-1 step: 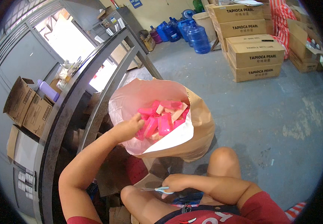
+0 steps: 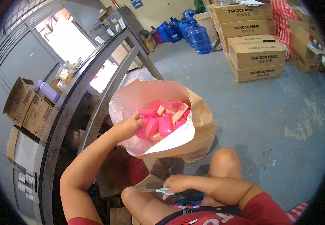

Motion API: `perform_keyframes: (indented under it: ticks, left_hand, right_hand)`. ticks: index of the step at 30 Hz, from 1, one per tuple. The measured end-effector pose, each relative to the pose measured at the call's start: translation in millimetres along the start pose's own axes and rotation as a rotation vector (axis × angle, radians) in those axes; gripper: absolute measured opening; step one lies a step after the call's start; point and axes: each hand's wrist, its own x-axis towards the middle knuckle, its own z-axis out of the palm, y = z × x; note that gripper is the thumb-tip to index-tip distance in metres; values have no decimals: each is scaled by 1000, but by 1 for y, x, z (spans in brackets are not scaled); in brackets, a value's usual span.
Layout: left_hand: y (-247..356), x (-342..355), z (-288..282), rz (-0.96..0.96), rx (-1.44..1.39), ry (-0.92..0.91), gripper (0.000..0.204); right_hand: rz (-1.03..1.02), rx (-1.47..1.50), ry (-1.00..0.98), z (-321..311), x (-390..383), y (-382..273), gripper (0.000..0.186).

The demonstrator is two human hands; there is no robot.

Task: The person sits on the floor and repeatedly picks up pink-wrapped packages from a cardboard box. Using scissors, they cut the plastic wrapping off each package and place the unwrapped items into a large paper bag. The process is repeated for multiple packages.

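A large brown paper sack (image 2: 203,127) with a pale lining stands open in front of me. Inside lie several bright pink wrapped packets (image 2: 166,125) and some pale beige blocks (image 2: 179,113). My left hand (image 2: 129,126) reaches over the sack's near left rim, right beside the packets. Its fingers are curled closed; what they hold, if anything, is hidden. Low in front of my body, my right hand (image 2: 176,184) grips light blue-handled scissors (image 2: 163,191). Their blades point left, above my left thigh.
A long dark-edged table (image 2: 63,101) runs along the left, carrying opened cartons (image 2: 27,108) and a purple bottle (image 2: 48,91). Blue water jugs (image 2: 200,39) stand at the back. Stacked cardboard boxes (image 2: 258,56) are at the far right, beside red-and-white striped material (image 2: 282,22).
My left hand has shifted very slightly up and to the left at the sack's mouth. The right hand and scissors have not moved.
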Motion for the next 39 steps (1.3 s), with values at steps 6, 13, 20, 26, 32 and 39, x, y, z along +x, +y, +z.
perform_keyframes:
  ticks: [6,13,20,26,32,39]
  left_hand:
    - [-13,10,-12,-163,-172,275,30]
    - [-28,31,-20,-229,-218,482,20]
    - [-43,58,-6,-193,-85,693,18]
    - [-49,78,1,-246,88,711,15]
    - [-52,91,8,-395,120,715,13]
    - [-77,102,2,-796,-563,748,26]
  right_hand:
    - [17,1,4,-6,-6,-4,53]
    - [47,-48,-26,-13,-3,-2,55]
    - [14,-30,-6,-11,-3,-1,60]
    - [15,-4,26,-12,-5,0,62]
    - [-3,-26,33,-13,-7,-1,61]
    - [37,-30,24,-17,-11,-3,58]
